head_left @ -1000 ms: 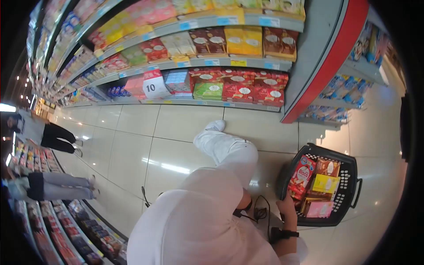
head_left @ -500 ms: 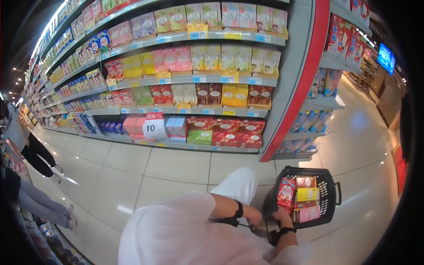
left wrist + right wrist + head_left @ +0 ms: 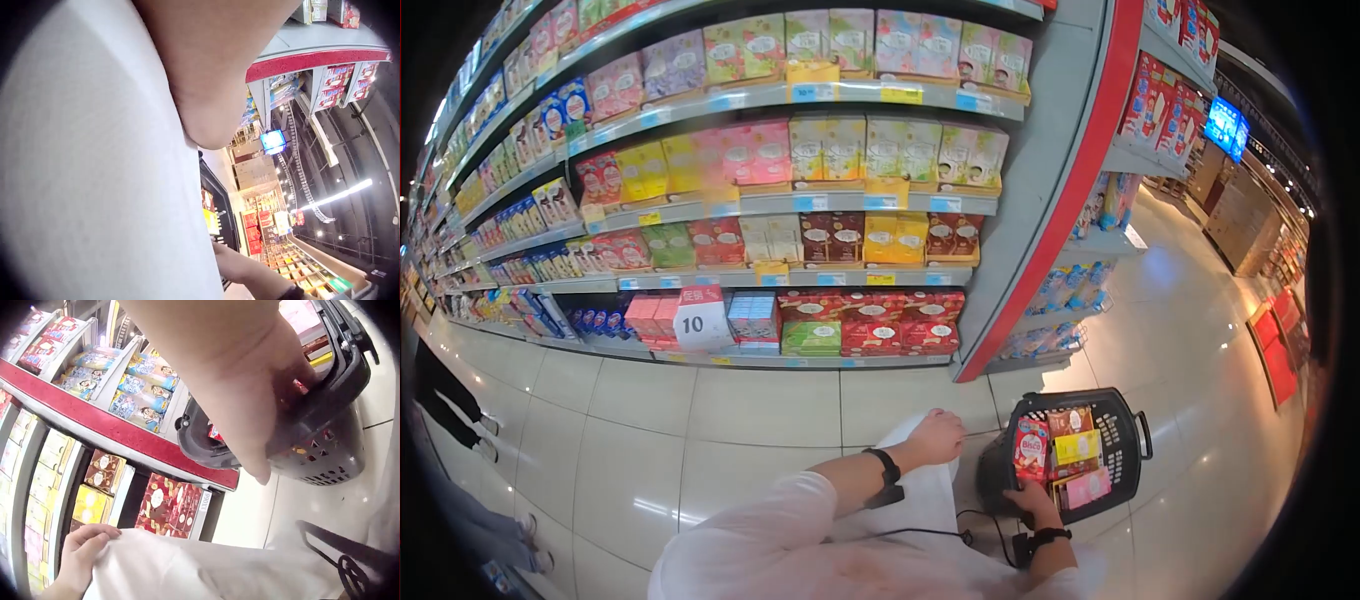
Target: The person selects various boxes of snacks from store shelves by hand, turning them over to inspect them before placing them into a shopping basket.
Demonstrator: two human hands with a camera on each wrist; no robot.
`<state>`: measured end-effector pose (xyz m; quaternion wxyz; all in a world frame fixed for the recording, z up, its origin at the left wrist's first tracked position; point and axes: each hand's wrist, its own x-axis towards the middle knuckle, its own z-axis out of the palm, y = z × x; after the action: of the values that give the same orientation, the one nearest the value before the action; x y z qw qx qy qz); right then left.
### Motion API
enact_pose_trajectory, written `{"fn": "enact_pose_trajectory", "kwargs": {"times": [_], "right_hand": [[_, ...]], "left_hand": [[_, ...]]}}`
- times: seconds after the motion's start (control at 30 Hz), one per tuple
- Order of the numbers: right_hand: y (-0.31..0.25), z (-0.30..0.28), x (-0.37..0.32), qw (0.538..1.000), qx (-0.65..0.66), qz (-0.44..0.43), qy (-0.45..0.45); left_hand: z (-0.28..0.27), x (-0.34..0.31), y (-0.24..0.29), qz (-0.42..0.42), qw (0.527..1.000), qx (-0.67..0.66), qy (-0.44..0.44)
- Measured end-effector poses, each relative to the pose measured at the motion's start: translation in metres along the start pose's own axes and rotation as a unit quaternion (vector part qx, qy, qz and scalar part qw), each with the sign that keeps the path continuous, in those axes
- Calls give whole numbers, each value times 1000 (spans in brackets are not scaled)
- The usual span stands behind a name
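Note:
A black shopping basket [image 3: 1145, 437] sits on the floor at my right, with several snack boxes inside, among them a red Bisco box [image 3: 1032, 447], a yellow box [image 3: 1077, 446] and a pink box [image 3: 1088, 488]. My right hand [image 3: 1033, 500] grips the basket's near rim; in the right wrist view its fingers reach inside while the thumb stays outside. My left hand [image 3: 935, 437] rests on my white-trousered knee [image 3: 181, 559], loosely bent and holding nothing. Most of that hand's fingers are hidden in the left wrist view.
Ahead, shelves [image 3: 840, 280] carry rows of snack boxes, with a price sign [image 3: 700, 322] on the bottom shelf. A red-edged end panel [image 3: 1045, 200] stands near the basket. Cables [image 3: 980, 525] hang between my arms. Another person's legs [image 3: 455, 400] are at the left.
The head view has tilted up, showing more shelves. My left hand has moved from near my right hand onto the knee. The right hand has kept hold of the basket.

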<state>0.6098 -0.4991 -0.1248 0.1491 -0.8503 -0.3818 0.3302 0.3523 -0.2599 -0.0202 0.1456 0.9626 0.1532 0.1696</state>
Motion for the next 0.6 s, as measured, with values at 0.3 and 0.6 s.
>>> {"fn": "enact_pose_trajectory", "kwargs": {"times": [0.3, 0.6], "right_hand": [[-54, 0, -16, 992, 35, -62, 100], [-49, -11, 28, 994, -92, -57, -30]], "left_hand": [[-7, 20, -1, -27, 998, 21, -61], [8, 23, -12, -49, 978, 147, -141]]}}
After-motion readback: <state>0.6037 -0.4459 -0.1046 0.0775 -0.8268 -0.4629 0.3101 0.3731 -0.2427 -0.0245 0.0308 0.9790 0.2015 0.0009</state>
